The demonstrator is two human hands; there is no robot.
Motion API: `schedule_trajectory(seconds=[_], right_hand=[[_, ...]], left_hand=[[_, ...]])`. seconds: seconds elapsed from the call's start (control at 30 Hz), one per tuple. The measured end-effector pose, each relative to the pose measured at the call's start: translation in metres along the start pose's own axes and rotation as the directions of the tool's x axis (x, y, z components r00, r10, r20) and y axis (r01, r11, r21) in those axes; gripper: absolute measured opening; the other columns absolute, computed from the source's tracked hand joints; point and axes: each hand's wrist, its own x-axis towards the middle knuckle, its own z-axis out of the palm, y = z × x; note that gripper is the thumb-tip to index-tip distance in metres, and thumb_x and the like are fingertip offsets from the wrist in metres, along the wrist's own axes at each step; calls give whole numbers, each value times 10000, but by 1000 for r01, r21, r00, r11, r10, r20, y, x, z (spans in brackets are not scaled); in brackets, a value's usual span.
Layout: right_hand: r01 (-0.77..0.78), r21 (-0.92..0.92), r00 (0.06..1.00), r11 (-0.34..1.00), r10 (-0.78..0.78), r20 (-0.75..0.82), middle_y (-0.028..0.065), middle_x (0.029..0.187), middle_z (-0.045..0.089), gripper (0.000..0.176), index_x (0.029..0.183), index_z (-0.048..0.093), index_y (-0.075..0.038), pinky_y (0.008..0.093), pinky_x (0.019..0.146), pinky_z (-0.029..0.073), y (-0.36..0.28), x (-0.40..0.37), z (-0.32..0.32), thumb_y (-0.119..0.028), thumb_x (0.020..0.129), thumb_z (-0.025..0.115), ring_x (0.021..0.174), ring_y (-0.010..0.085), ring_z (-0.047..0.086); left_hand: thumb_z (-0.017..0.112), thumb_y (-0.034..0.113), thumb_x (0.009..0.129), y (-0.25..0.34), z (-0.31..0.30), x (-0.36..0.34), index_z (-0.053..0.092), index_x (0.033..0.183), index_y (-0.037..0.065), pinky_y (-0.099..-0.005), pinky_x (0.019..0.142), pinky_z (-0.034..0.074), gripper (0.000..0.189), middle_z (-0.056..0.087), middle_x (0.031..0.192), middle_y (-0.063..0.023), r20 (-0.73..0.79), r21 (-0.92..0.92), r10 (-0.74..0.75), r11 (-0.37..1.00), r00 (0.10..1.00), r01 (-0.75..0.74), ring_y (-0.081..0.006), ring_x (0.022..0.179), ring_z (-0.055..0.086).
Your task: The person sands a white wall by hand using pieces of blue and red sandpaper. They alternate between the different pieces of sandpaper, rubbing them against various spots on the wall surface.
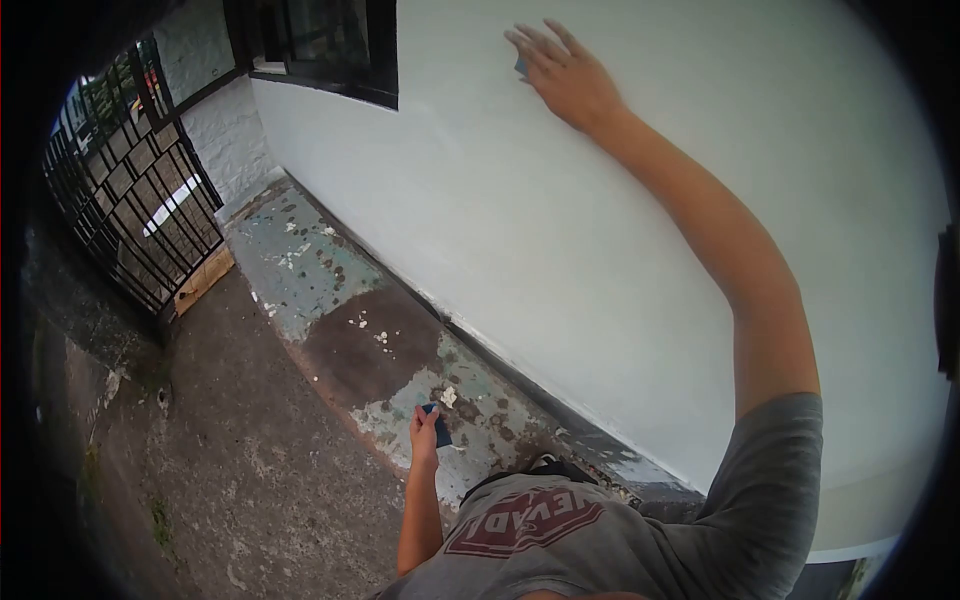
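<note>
High on the white wall (520,200), my right hand (568,82) is pressed with its fingers stretched out. It keeps a piece of blue sandpaper (521,67) against the surface; only a small edge shows, the rest being under the palm. Low down near my body, my left hand (424,432) pinches a dark blue sheet of sandpaper (442,431) between thumb and fingers. That sheet hangs above the stained concrete ledge (490,400), apart from the wall.
The ledge runs along the wall's foot, with peeling paint and pale flakes (380,338). A dark-framed window (330,50) is at upper left. Beyond the ledge stands a black barred gate (130,190). Rough concrete ground (270,460) lies to the left.
</note>
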Motion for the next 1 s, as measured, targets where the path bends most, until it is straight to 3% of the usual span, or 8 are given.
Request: schedule_trajectory(seconds=[0.03,0.07,0.1,0.23,0.4,0.6,0.9,1.0], right_hand=[[-122,3,993,993,122,-2,-7,1555,435,417,1369,571,-64,401,1246,243,24,11,-9,-283,1021,503,1453,142,355],[-255,1,768,967,202,608,-9,1572,416,471,1452,494,-116,389,1243,259,40,42,-102,-317,1026,492,1450,140,364],[-230,-25,856,973,214,470,73,1648,288,431,1381,599,-157,512,1275,39,63,45,-108,-352,1007,510,1547,223,181],[-314,-120,888,942,336,313,85,1654,276,455,1298,663,-203,565,1260,11,93,35,-109,-350,870,705,1558,247,144],[-389,223,885,894,430,-179,179,1284,627,244,1124,739,-42,492,1160,343,93,12,-126,-144,919,655,1298,283,525],[-311,365,943,878,333,1,185,1306,634,285,1164,717,3,437,1153,377,97,2,-107,-170,976,591,1323,306,521],[112,25,951,993,-114,286,66,1629,322,542,1546,363,-110,385,1274,178,140,-13,-75,-368,1070,393,1517,207,261],[-21,98,942,995,-13,335,44,1633,318,509,1538,381,-114,386,1275,175,138,-7,-93,-346,1087,338,1521,205,252]], left_hand=[[667,246,955,1,3,0,591,1115,83,-294,701,539,240,688,943,-51,-1,3,-1,1000,1000,1,-137,808,650],[658,232,962,0,6,4,588,1110,79,-300,711,548,224,690,938,-54,5,5,9,1000,1000,-9,-137,809,656],[654,226,964,4,13,4,587,1107,77,-300,708,547,216,688,930,-52,10,-3,9,1000,1000,-9,-137,801,655],[639,195,974,8,35,3,582,1097,74,-297,691,540,182,671,884,-38,38,-7,38,999,999,-38,-136,745,642],[646,192,967,14,47,-5,579,1104,80,-292,686,536,188,670,882,-40,87,29,-13,1000,996,11,-136,740,644],[653,193,961,1,48,1,577,1102,76,-291,671,534,198,679,887,-51,84,43,-21,999,996,17,-143,746,654],[652,183,959,2,49,-1,583,1101,69,-296,675,539,195,684,896,-53,110,46,-21,999,994,17,-143,747,653],[639,170,956,1,48,6,588,1156,73,-299,683,560,228,683,912,-53,70,43,-53,998,996,50,-161,764,676]])
